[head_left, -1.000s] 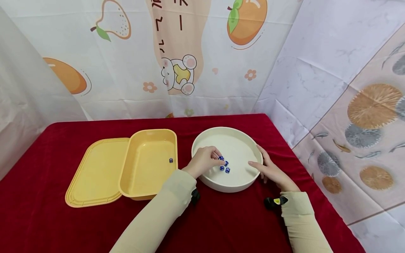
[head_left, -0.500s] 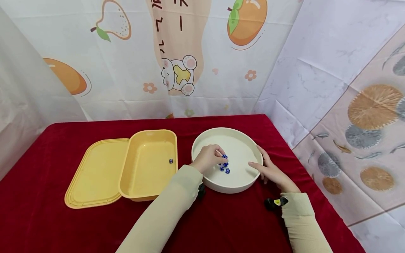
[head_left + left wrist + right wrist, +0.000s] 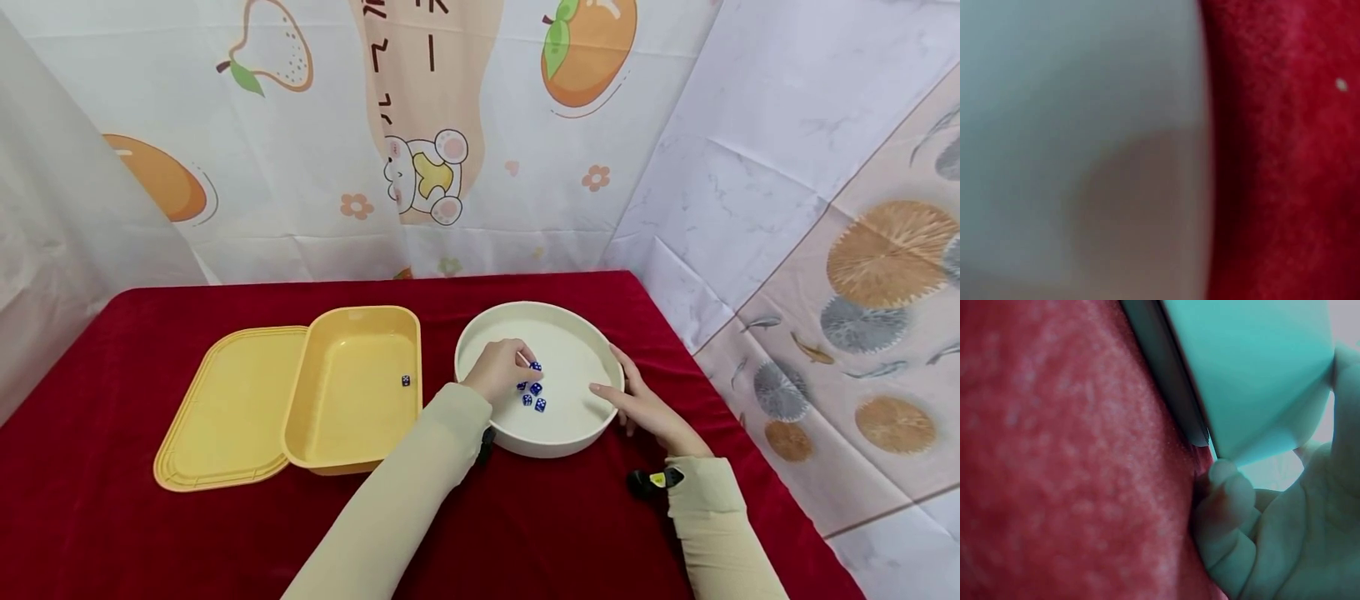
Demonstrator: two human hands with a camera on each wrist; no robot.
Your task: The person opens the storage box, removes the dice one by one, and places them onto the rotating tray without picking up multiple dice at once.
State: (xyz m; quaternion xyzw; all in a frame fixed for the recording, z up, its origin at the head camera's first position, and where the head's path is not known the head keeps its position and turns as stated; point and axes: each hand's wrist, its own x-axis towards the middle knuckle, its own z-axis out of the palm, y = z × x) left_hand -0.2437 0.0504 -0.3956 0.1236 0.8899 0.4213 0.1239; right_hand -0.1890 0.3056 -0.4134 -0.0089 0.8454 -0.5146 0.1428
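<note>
Head view showing bright, even, diffuse light; no glare showing. White bowl [image 3: 538, 329] casting only faint soft shadow onto red bench [image 3: 112, 400] along its near side. Backdrop lines bending outward toward frame edges, wide-lens distortion showing. Focus staying sharp around bowl.

Left wrist view sitting too close: bowl wall [image 3: 1072, 94] blurring into pale grey smear, bench cloth beside it soft and grainy.

Right wrist view also blurring; bowl [image 3: 1254, 369] and right hand [image 3: 1285, 537] taking on teal colour cast, dark shadow lying under bowl's edge.
</note>
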